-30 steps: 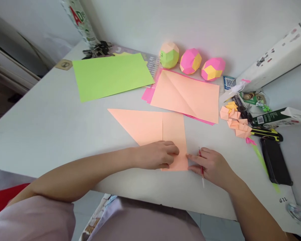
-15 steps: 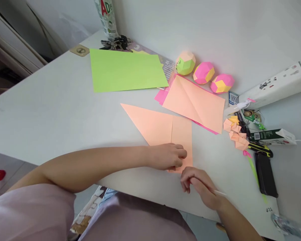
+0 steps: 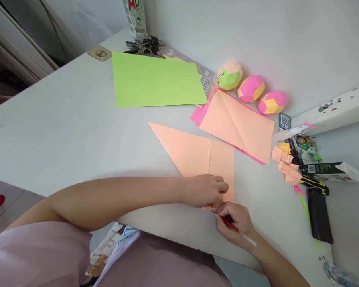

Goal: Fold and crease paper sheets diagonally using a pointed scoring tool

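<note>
A peach sheet of paper (image 3: 194, 153), folded with a pointed left end and a vertical crease or edge, lies near the table's front. My left hand (image 3: 208, 191) presses down on its lower part with curled fingers; anything under them is hidden. In my right hand (image 3: 236, 223) is a pen (image 3: 233, 226) with a red grip and a whitish shaft. Its dark tip points left, close to the sheet's bottom edge; whether it touches the paper I cannot tell.
Behind lie a green sheet (image 3: 158, 81) and a stack of peach and pink sheets (image 3: 239, 123). Several paper balls (image 3: 251, 88) line the wall. At the right are folded peach pieces (image 3: 287, 165), a utility knife (image 3: 315, 185), a black case (image 3: 320, 215) and a carton (image 3: 332, 170). Keys (image 3: 146, 46) lie at the back.
My right hand has turned and moved closer to my left hand, bringing the pen's tip to the sheet's bottom edge. The whole view has shifted slightly; my left hand stays on the paper.
</note>
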